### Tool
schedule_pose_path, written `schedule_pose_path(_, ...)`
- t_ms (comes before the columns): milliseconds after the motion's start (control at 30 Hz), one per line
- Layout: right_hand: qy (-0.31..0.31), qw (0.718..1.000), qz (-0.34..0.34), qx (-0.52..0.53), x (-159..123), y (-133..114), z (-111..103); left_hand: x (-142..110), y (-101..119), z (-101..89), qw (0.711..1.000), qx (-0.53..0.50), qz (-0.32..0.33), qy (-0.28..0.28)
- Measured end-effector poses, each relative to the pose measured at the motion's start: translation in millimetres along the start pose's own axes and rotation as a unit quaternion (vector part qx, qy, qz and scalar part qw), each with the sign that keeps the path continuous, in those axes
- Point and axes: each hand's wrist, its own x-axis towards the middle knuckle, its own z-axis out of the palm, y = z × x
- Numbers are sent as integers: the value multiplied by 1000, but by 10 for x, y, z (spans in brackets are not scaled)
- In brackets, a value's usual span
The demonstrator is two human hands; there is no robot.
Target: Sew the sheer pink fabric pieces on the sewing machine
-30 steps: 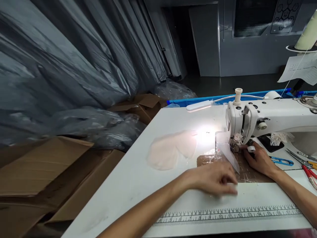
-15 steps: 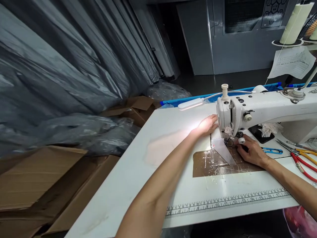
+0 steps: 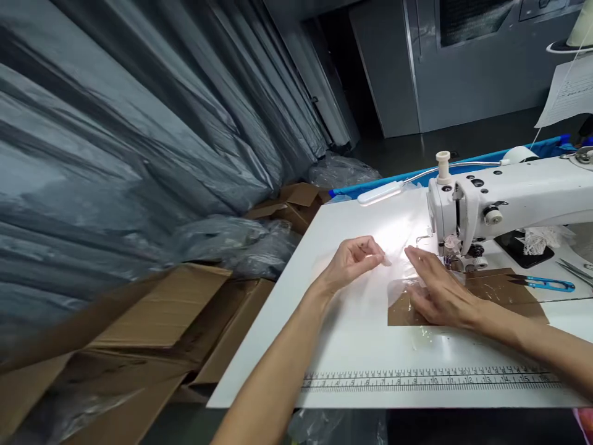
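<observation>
Nearest, a ruler strip (image 3: 430, 380) edged the tabletop (image 3: 259, 364); beyond, the right hand (image 3: 438, 290) stood loosely open over a brown sheet (image 3: 500, 287) as the left hand (image 3: 354, 262), fingertips pinched, gripped sheer white fabric (image 3: 395, 267) between both hands, before the sewing machine (image 3: 532, 191).

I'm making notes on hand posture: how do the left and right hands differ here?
The left hand is curled, apparently pinching sheer cloth; the right hand has its fingers stretched out, thumb apart. The left hand is farther from the machine; the right hand is close to its needle end, over the brown sheet. Both are bare.
</observation>
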Motion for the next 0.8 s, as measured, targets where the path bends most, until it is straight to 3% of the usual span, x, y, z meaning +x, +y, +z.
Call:
schedule_pose_path(167,-50,969,198,138,392,-42,146,-200,-137,31,993,-92,-45,66)
schedule_pose_path(267,-54,945,249,206,356,-125,82,-298,-163,30,992,-102,-49,59)
schedule_pose_path(400,-87,944,202,246,49,-229,-91,-415,-17,109,991,-80,-64,-84)
schedule_pose_path(500,-93,956,138,242,-209,-238,-228,-440,125,262,984,-52,-38,-168)
schedule_pose_path(633,-63,977,77,187,-476,-175,-326,-464,213,503,984,14,-12,-175)
schedule_pose_path(800,-48,986,77,140,-676,-104,-339,-523,191,757,983,96,-1,-159)
